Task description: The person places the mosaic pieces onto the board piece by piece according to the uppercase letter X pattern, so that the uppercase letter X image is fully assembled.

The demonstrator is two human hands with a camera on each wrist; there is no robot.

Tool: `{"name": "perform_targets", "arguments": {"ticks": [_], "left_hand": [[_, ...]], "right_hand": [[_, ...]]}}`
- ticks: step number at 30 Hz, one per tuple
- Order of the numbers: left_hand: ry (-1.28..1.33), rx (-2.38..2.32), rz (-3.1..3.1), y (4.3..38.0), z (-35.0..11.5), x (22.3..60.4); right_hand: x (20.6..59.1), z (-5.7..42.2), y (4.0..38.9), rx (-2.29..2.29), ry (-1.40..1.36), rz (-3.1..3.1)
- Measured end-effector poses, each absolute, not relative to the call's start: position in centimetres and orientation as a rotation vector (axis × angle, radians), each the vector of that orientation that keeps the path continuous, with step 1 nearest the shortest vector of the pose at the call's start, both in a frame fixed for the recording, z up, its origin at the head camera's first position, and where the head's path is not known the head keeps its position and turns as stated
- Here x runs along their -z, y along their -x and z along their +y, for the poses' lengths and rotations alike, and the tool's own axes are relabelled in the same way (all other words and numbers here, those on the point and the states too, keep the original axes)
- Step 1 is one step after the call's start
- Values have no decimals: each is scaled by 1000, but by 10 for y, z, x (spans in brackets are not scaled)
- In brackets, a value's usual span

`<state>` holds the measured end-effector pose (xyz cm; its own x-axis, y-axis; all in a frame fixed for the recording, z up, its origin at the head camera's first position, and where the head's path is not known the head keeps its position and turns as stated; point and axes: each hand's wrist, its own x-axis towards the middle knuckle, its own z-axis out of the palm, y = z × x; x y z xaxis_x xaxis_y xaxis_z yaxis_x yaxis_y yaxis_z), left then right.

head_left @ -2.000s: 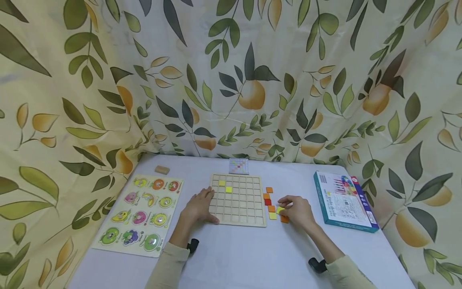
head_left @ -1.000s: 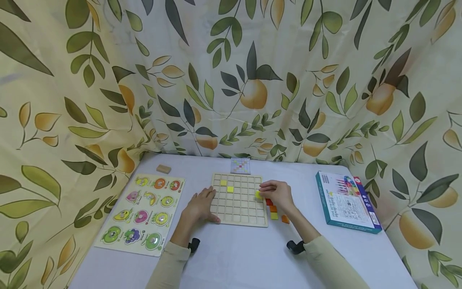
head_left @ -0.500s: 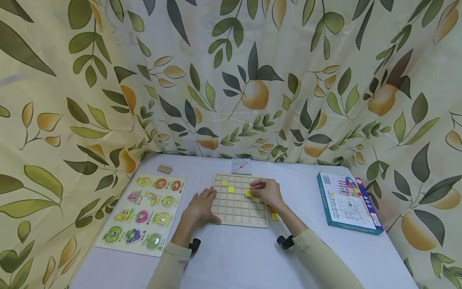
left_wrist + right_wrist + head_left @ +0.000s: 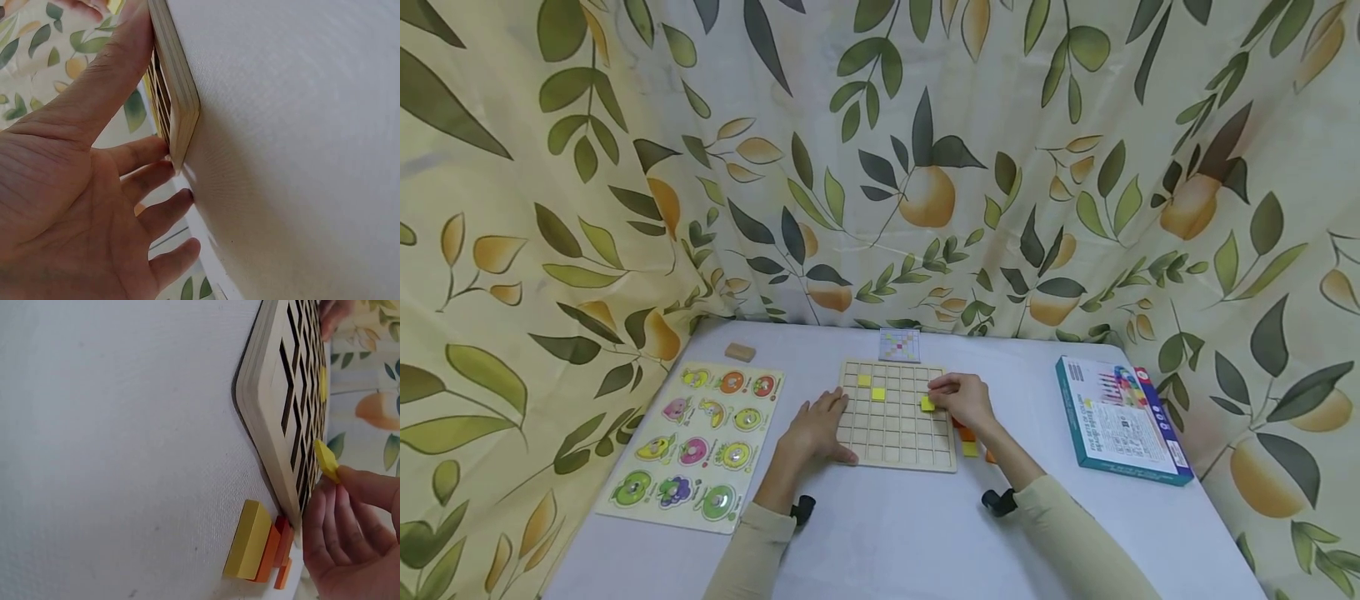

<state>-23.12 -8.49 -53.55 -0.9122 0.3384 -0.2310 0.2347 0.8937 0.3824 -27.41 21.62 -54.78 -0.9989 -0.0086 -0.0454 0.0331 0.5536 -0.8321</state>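
My right hand (image 4: 964,402) pinches a yellow square tile (image 4: 326,460) between thumb and fingertips, over the right part of the wooden grid board (image 4: 895,433). In the right wrist view the tile is tilted and raised above the grid. My left hand (image 4: 812,429) lies at the board's near left corner. Its thumb runs along the board's side in the left wrist view, and its spread fingers (image 4: 164,212) reach the edge. Two yellow tiles (image 4: 877,394) sit in cells at the board's upper left. Beside its right edge are loose yellow, orange and red tiles (image 4: 248,540), partly hidden by my right arm.
A small card with a coloured grid pattern (image 4: 899,344) stands behind the board. To the left lie a fruit picture puzzle (image 4: 692,433) and a small wooden block (image 4: 740,352). A flat teal-edged box (image 4: 1120,417) is at the right. Patterned curtains surround the table.
My right hand took a yellow tile from the loose ones and carried it left over the board. In the last half second it shifted slightly back right. My left hand stayed put.
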Motion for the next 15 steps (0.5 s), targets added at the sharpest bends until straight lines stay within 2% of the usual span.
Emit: {"name": "perform_targets", "arguments": {"ticks": [15], "left_hand": [[-439,-497,2782,232,-85,541]], "right_hand": [[552,201,268,1361,139,2693]]}}
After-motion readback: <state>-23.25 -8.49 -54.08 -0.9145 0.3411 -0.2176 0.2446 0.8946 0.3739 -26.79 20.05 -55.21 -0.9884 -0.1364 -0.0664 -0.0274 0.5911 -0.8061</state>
